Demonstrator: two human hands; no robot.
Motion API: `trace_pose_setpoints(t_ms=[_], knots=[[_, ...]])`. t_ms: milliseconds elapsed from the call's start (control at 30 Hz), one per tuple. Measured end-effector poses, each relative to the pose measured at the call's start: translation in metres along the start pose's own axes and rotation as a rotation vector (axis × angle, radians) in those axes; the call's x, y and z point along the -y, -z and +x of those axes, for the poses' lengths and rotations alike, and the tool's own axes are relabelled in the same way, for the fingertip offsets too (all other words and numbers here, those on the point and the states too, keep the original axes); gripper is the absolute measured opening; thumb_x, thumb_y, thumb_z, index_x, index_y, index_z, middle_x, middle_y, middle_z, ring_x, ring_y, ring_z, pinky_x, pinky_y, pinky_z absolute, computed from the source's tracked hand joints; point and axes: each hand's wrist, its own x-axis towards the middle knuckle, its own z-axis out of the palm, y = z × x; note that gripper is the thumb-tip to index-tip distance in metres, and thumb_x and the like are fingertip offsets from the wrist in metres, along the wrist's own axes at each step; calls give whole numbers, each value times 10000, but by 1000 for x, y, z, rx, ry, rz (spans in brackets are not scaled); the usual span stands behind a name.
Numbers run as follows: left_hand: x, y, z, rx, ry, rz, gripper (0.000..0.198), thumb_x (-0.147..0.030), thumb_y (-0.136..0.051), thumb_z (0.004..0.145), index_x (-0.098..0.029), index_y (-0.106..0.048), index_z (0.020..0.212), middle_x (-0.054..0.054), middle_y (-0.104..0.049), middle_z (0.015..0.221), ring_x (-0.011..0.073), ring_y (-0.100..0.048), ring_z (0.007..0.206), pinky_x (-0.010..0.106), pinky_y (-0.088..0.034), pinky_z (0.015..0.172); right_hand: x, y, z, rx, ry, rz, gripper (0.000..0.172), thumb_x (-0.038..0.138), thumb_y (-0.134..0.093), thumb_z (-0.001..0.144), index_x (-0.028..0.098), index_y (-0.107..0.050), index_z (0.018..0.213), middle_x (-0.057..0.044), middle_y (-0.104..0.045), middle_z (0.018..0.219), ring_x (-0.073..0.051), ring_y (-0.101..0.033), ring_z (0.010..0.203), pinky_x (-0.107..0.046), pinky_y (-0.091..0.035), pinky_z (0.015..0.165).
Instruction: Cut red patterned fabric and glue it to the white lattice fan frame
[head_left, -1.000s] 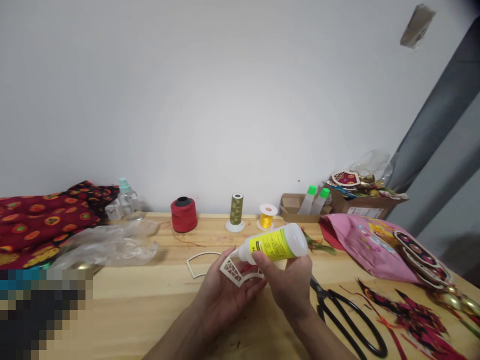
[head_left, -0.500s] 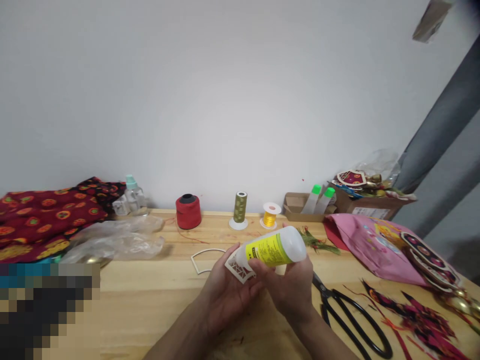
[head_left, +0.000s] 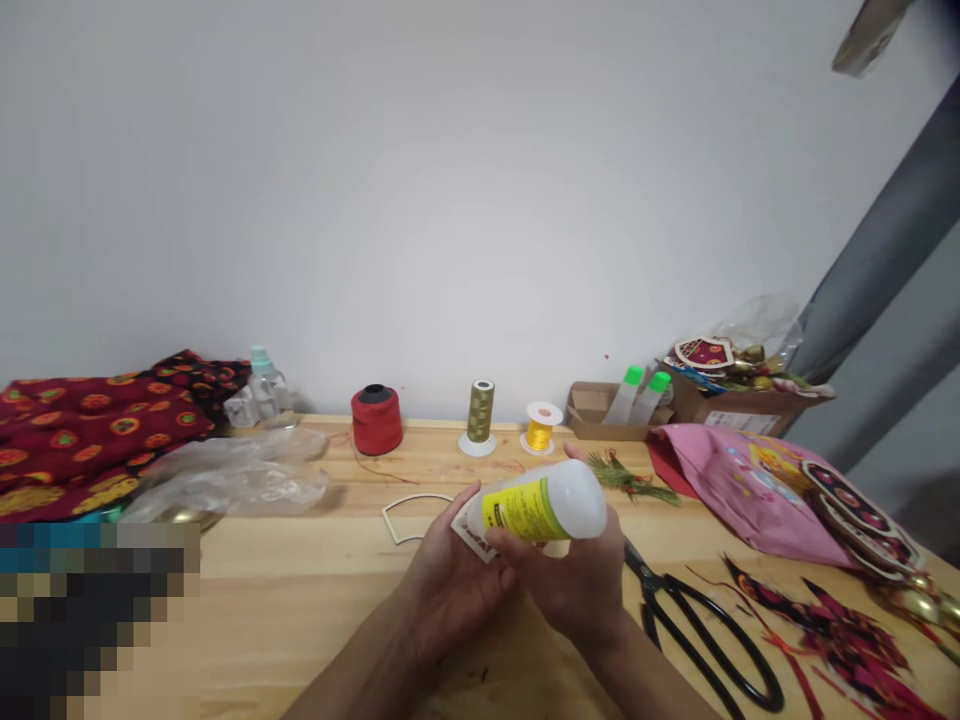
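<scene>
My right hand (head_left: 574, 580) is wrapped round a white glue bottle (head_left: 581, 500) with a yellow-green label. The bottle is tipped, its base up to the right and its nozzle end low over my left hand (head_left: 457, 590). That hand, palm up, holds a pale openwork wooden piece (head_left: 474, 545) between its fingers. The bottle hides much of this piece and its own tip. A thin fan-shaped wooden frame (head_left: 397, 518) lies on the table just behind my left hand. Black-handled scissors (head_left: 675, 600) lie right of my right hand.
Along the wall stand red thread (head_left: 377, 420), an olive spool (head_left: 481, 415), a yellow spool (head_left: 540, 430) and a small carton (head_left: 589, 410) with green-capped bottles. Patterned cloth (head_left: 97, 430) and plastic bags (head_left: 232, 480) lie left. A pink bag (head_left: 750, 500) and fabric scraps (head_left: 847, 630) lie right.
The glue bottle has shifted slightly left and down, covering more of the wooden piece. My left hand has hardly moved.
</scene>
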Motion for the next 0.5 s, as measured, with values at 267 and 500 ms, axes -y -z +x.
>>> trace_pose_setpoints(t_ms=[267, 500], knots=[[-1, -5, -1, 32, -1, -34, 462, -371, -399, 811, -34, -463, 1120, 118, -637, 897, 188, -578, 870, 269, -429, 774, 0, 3, 0, -2, 16, -1, 245, 325, -675, 586, 217, -521, 744, -7, -557, 661, -190, -563, 593, -350, -491, 515], [-1, -5, 0, 52, 7, -42, 477, -386, -364, 821, -33, -459, 1126, 132, -634, 895, 209, -582, 865, 294, -442, 745, -4, 0, -5, 17, 37, 61, 286, 297, -688, 581, 218, -501, 782, -4, -568, 686, -195, -573, 615, -401, -499, 620]])
